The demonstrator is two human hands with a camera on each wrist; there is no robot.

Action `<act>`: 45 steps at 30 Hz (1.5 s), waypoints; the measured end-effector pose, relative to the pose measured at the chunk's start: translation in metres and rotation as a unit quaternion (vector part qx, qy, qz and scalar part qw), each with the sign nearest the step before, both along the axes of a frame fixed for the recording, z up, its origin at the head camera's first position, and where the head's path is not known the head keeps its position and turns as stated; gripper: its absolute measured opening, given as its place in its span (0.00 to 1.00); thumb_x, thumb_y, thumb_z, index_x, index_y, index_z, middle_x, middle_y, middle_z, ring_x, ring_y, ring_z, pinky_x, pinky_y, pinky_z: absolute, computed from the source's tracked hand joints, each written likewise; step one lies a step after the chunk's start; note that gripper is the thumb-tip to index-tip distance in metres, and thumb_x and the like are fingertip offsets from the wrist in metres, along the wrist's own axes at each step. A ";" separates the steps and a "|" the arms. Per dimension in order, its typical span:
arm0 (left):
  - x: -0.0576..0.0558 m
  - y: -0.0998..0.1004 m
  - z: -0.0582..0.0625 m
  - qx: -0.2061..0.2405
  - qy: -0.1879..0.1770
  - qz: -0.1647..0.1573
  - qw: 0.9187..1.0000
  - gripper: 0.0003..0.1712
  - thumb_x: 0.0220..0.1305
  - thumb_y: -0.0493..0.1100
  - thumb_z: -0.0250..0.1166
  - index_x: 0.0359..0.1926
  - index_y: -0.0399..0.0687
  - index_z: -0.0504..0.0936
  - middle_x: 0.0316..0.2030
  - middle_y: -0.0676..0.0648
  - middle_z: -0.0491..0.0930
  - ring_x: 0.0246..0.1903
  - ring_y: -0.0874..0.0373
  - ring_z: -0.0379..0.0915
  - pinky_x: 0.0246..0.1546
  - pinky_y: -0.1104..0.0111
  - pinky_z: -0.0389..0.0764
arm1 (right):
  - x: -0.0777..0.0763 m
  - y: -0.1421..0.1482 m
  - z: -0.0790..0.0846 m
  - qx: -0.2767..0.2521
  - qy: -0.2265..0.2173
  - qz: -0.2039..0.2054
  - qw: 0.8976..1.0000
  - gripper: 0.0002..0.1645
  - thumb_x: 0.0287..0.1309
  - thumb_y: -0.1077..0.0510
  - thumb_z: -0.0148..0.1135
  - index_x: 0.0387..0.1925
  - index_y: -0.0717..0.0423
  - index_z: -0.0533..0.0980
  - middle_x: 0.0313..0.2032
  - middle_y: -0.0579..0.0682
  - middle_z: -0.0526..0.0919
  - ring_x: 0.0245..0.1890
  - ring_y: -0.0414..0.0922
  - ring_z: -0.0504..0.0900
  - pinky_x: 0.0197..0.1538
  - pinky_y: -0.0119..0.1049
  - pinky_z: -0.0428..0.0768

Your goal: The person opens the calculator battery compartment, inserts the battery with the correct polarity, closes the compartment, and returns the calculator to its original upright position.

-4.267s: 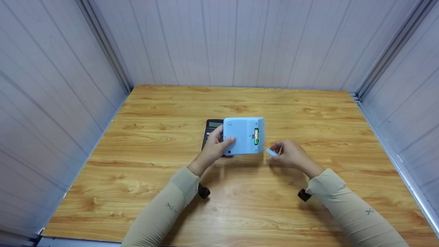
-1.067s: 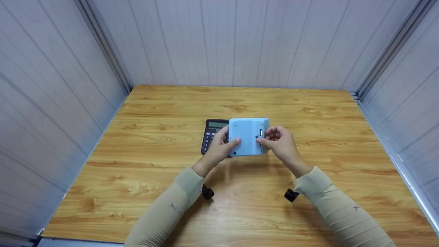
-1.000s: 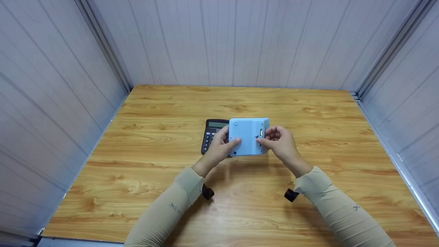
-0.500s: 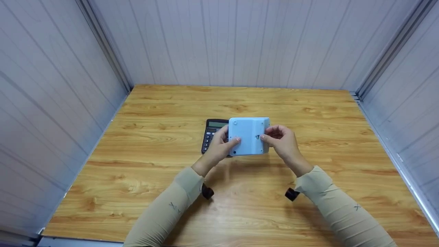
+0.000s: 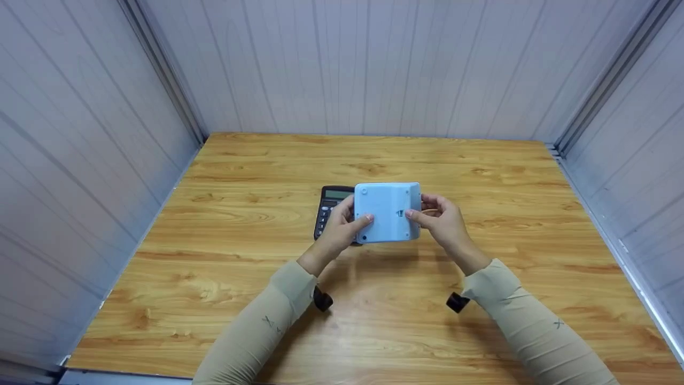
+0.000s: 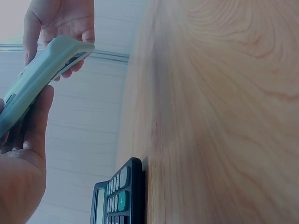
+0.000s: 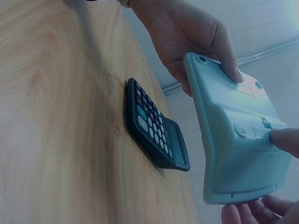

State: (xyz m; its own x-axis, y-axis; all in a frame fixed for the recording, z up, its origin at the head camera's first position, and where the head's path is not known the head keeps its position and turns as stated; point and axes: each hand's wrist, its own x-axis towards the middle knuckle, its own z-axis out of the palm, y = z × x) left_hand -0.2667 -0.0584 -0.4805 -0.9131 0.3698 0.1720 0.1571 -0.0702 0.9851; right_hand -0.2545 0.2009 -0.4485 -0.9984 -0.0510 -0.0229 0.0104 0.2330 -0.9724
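Note:
A light blue calculator is held up above the table, its back facing the head camera. My left hand grips its left edge, thumb flat on the back and fingers behind. At the right edge my right hand has its thumb beside the latch of the battery cover, while the fingers curl round the edge from below. The cover lies over the battery slot. The calculator's keys face away. Beneath it on the table sits a black calculator, keys up, partly hidden by the blue one and my left hand in the head view.
The wooden table extends around both hands. Pale panel walls enclose it at the back and both sides. Black wrist cameras, one of them the left one, hang under the sleeves.
Earlier my right hand held the loose cover beside the slot, where a battery showed. The hand brought it to the slot and slid it over; since then the thumb has stayed there, and both hands have barely moved.

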 end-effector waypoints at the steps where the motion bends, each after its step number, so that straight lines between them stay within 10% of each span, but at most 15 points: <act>1: 0.000 0.000 0.000 0.000 0.000 0.000 1.000 0.32 0.81 0.41 0.63 0.80 0.45 0.68 0.67 0.38 0.80 0.68 0.44 0.81 0.63 0.51 0.87 | 0.000 0.000 0.000 0.001 0.000 0.000 1.000 0.38 0.70 0.54 0.75 0.73 0.67 0.71 0.61 0.64 0.77 0.53 0.47 0.82 0.54 0.31 0.88; 26: 0.003 0.001 0.002 0.004 -0.009 0.002 1.000 0.36 0.75 0.38 0.68 0.79 0.45 0.68 0.68 0.38 0.81 0.67 0.43 0.82 0.62 0.51 0.88 | 0.005 -0.001 -0.004 0.027 0.030 -0.020 0.999 0.36 0.69 0.52 0.76 0.70 0.66 0.75 0.59 0.63 0.81 0.52 0.49 0.80 0.54 0.30 0.82; 45: 0.004 0.007 0.004 -0.085 0.090 0.045 0.991 0.33 0.78 0.36 0.64 0.79 0.40 0.68 0.70 0.35 0.78 0.70 0.38 0.78 0.67 0.44 0.84 | 0.002 0.000 -0.007 0.023 0.019 -0.018 0.999 0.34 0.71 0.54 0.73 0.69 0.68 0.74 0.57 0.63 0.79 0.49 0.46 0.83 0.49 0.28 0.86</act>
State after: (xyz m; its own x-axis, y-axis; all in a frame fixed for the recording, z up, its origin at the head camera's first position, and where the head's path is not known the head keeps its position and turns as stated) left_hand -0.2624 -0.0512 -0.4765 -0.9036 0.3269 0.2770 0.3295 0.1171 0.9369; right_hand -0.2528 0.2006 -0.4556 -0.9998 -0.0144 0.0126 -0.0161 0.2785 -0.9603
